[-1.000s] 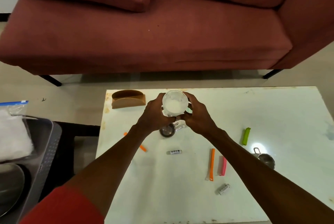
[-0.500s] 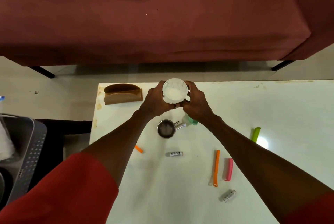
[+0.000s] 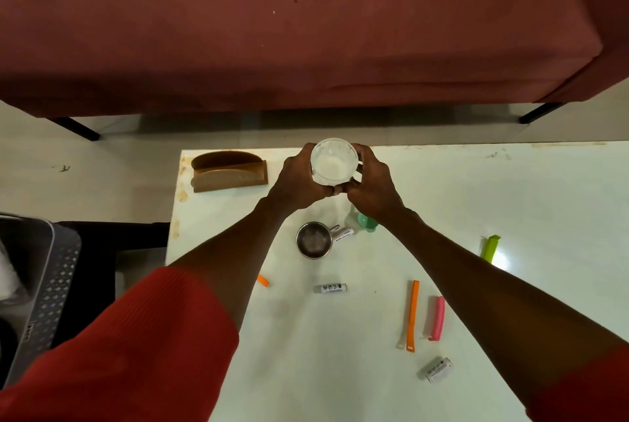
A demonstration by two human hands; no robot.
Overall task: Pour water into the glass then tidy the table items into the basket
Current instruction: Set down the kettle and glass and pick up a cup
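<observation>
two hands on one glass (image 3: 334,161) at upper centre of the frame, above the white table (image 3: 476,204): left hand (image 3: 295,181) and right hand (image 3: 372,183) each hold a narrow grip curled round its sides. grey basket (image 3: 51,282) at left edge. steel cup (image 3: 313,239) below the hands.

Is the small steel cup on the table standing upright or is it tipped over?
Upright: the steel cup shows its round open mouth to the head camera, base on the table.
</observation>
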